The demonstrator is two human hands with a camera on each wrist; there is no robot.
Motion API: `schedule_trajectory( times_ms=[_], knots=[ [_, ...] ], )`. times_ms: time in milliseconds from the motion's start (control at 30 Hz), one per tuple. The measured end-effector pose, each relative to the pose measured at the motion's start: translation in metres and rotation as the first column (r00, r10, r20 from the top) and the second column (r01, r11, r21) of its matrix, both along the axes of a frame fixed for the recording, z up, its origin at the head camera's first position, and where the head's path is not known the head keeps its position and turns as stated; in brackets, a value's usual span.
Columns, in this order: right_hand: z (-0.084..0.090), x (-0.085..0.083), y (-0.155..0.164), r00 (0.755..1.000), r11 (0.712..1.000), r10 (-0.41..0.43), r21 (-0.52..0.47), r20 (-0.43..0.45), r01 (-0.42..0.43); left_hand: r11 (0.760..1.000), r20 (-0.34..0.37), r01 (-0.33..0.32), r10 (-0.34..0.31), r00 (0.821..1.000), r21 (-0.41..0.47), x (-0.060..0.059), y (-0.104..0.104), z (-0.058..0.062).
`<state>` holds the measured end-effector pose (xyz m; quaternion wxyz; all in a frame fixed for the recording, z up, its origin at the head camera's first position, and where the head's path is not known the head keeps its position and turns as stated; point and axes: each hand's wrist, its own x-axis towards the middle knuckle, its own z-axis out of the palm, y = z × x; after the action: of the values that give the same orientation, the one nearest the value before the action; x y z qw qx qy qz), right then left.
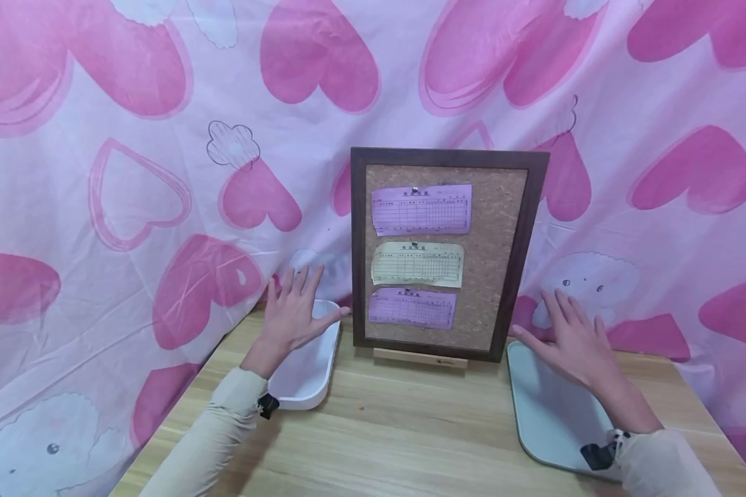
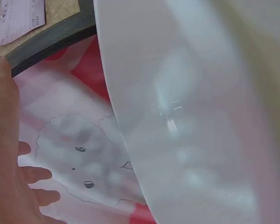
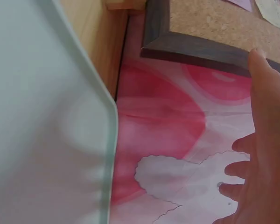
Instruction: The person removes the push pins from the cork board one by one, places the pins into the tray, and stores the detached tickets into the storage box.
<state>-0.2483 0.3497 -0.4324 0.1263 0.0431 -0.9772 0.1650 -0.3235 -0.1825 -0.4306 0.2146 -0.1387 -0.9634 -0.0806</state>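
My left hand (image 1: 292, 314), fingers spread and straight, hovers over the white tray (image 1: 304, 402) at the left of the table. Over the pale green tray (image 1: 534, 442) on the right, my right hand (image 1: 575, 342) is spread the same way. Neither hand holds anything. Between them a cork board (image 1: 497, 262) in a dark wooden frame stands upright, leaning back slightly. Pinned to it, one above another, are a purple form slip (image 1: 421, 210), a pale yellow form slip (image 1: 418, 266) and a lower purple form slip (image 1: 412, 309). A small clip or pin shows at each slip's top edge.
A light wooden stand (image 1: 419, 358) supports the board on the wood-grain table (image 1: 404, 428). Behind everything hangs a pink cloth (image 1: 323, 138) printed with hearts, close to the table's back edge. Dark wrist cameras sit at both cuffs.
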Motion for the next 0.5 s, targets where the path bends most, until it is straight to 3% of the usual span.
schedule_trajectory(
  times_ms=[200,500],
  knots=[
    [0.014,0.0,-0.008,0.99,1.0,-0.001,-0.026,-0.139,-0.003,0.995,-0.08,0.069,-0.063,0.995,0.074,0.001,0.002,0.009],
    [0.041,-0.002,-0.024,0.943,0.987,-0.044,-0.159,-0.331,-0.01,0.96,-0.166,0.186,-0.153,0.974,0.208,0.006,0.017,0.03]
  ],
)
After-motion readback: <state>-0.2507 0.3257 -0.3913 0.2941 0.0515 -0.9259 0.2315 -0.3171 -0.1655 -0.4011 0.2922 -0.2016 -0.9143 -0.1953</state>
